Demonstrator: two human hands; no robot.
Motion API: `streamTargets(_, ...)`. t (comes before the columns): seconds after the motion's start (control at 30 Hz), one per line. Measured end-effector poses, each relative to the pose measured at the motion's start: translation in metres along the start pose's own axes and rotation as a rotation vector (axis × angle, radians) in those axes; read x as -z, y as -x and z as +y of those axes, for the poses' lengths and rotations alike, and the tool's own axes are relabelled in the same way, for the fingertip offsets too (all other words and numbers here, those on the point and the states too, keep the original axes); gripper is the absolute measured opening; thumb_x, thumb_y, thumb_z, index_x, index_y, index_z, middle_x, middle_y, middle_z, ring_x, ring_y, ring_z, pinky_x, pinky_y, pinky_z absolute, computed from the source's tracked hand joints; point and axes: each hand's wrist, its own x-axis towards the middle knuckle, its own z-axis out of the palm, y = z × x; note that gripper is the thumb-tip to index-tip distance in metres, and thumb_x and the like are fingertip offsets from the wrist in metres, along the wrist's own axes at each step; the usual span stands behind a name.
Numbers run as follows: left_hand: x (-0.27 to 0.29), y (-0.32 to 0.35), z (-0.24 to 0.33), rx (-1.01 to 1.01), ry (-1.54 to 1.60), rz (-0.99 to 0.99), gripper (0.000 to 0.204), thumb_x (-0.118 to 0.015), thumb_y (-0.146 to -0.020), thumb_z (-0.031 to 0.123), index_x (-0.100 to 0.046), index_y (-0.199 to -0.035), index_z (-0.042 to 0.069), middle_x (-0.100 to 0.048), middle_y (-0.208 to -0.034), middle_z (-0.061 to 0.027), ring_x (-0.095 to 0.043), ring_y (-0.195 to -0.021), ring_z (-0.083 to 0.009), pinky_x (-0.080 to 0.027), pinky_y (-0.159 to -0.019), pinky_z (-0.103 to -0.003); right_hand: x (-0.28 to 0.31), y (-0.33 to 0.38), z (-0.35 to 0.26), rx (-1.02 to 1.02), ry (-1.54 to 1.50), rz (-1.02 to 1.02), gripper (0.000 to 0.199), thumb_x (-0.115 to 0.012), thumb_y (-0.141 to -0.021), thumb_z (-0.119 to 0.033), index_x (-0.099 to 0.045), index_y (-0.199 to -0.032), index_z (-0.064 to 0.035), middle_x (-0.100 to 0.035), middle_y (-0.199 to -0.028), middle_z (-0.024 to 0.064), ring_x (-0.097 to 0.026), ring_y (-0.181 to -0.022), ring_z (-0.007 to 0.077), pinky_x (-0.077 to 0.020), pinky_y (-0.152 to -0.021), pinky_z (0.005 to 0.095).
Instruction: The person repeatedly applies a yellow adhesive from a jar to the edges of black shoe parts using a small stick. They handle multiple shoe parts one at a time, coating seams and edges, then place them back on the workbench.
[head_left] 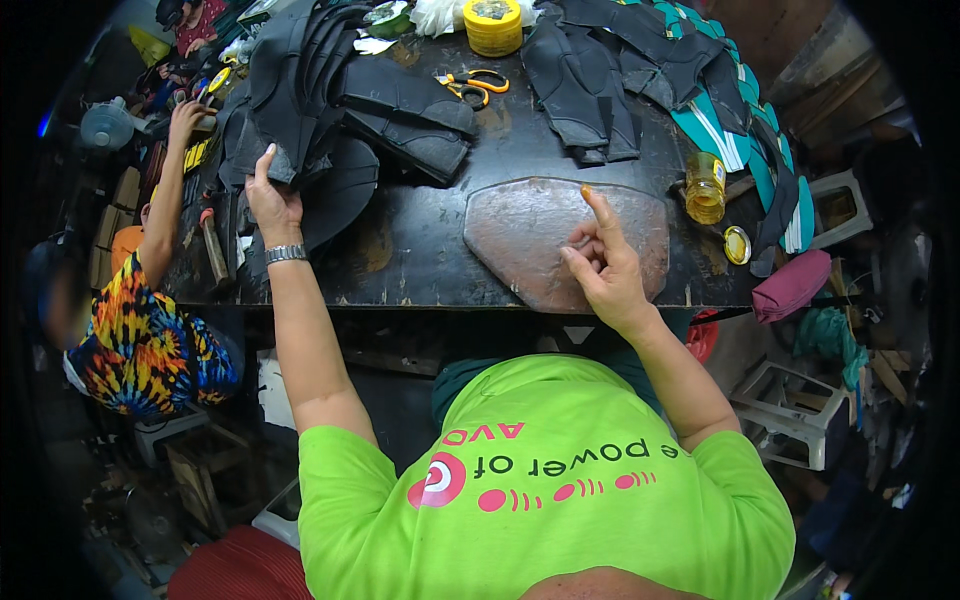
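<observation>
Two hands, left point(272, 203) on black pieces point(300, 120), right point(603, 265) over one slab point(520, 240), one jar point(705, 188)

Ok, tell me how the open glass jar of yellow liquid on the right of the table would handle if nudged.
The open jar stands upright, lid off beside it, so a push would likely slosh or spill liquid. It looks like glass, so probably breakable and fairly heavy. On its side, it would likely roll.

Viewpoint: we look from a camera worn on the head, above our own green shirt point(545, 480).
Direction: we face steeply down and forward across the dark worktable point(420, 250).
Distance: we sit close, with the table's near edge just past our chest and its far end near the top rim.
Lens: our fisheye bends straight edges toward the black border.
Shared ground: we have only one view.
</observation>
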Motion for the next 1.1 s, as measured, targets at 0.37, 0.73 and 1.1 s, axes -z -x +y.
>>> streamTargets(0.37, 0.011, 0.022, 0.013, -0.180, -0.067, -0.028, 0.030, -0.072, -0.086, 0.003, -0.066, -0.116, 0.002, -0.069, -0.113, -0.0071, -0.067, -0.101, -0.0201, -0.054, -0.090, -0.033, -0.054, -0.119, -0.080, 0.708, 0.223, 0.015, 0.083, -0.075, -0.081, -0.007, -0.038, -0.155, -0.0133, -0.052, -0.144, 0.0138, -0.051, -0.127, 0.0319, -0.0453, -0.105, 0.0399)
streamTargets(0.73, 0.038, 0.030, 0.024, -0.692, -1.303, 0.049, 0.063, -0.081, -0.085, 0.039, -0.062, -0.130, 0.000, -0.066, -0.119, -0.0179, -0.065, -0.108, -0.0350, -0.049, -0.097, -0.040, -0.175, -0.275, -0.148, 1.238, 0.612, -0.325, 0.082, -0.065, -0.090, -0.015, -0.023, -0.160, -0.0176, -0.034, -0.159, 0.0169, -0.020, -0.151, 0.0420, -0.0259, -0.115, 0.0686)
streamTargets(1.1, 0.069, 0.055, 0.012, -0.350, -1.412, 0.062, 0.100, -0.074, -0.081, 0.063, -0.047, -0.144, -0.009, -0.051, -0.144, -0.0314, -0.051, -0.133, -0.0432, -0.039, -0.111, -0.043, -0.193, -0.280, -0.124, 0.906, 0.680, -0.474, 0.088, -0.068, -0.089, -0.015, -0.019, -0.162, -0.0250, -0.036, -0.159, 0.0128, -0.028, -0.147, 0.0427, -0.0309, -0.113, 0.0668)
